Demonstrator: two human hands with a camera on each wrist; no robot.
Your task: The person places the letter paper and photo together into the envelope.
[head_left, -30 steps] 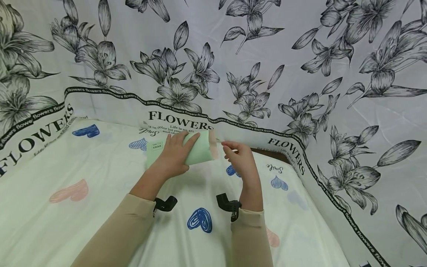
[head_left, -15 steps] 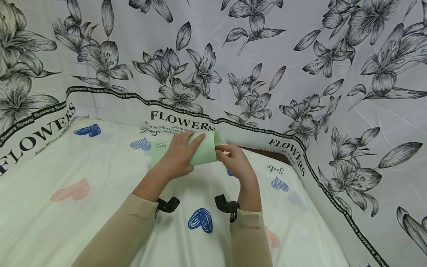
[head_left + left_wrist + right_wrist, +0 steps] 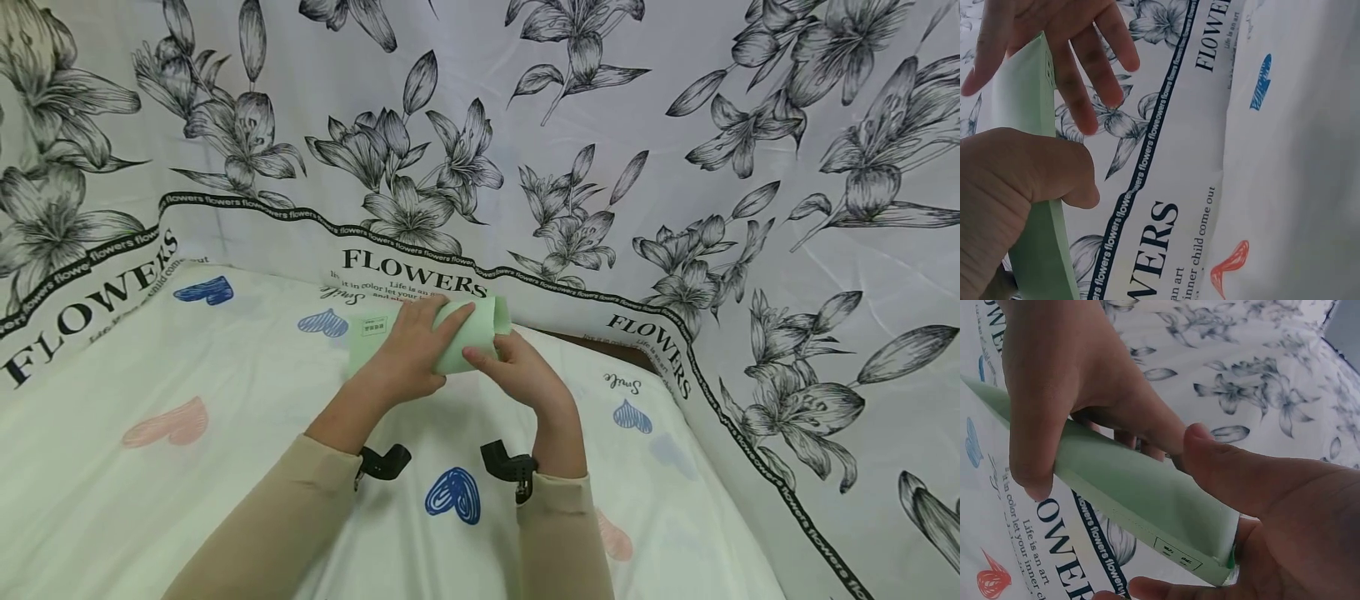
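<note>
A pale green, flattened package (image 3: 474, 332) with a small printed label sits above the bed, its right end showing an edge or flap. My left hand (image 3: 411, 352) grips it across the middle, fingers over the top and thumb on the near side. At its right end is my right hand (image 3: 531, 373). In the left wrist view, the right hand's fingers (image 3: 1082, 75) are straight and spread beside the package. The right wrist view shows the right thumb (image 3: 1222, 469) against the package's end corner, the palm close to that end. The inside is hidden.
A pale bedspread (image 3: 247, 492) printed with blue and pink hearts lies under the hands. Behind it hangs a white cloth (image 3: 525, 50) with black flowers and lettering. A dark brown gap (image 3: 611, 350) shows at the back right.
The pinkish part at the package's right end has gone from sight, and green shows there. My right hand has moved left, from pinched fingers at the end to straighter fingers against it.
</note>
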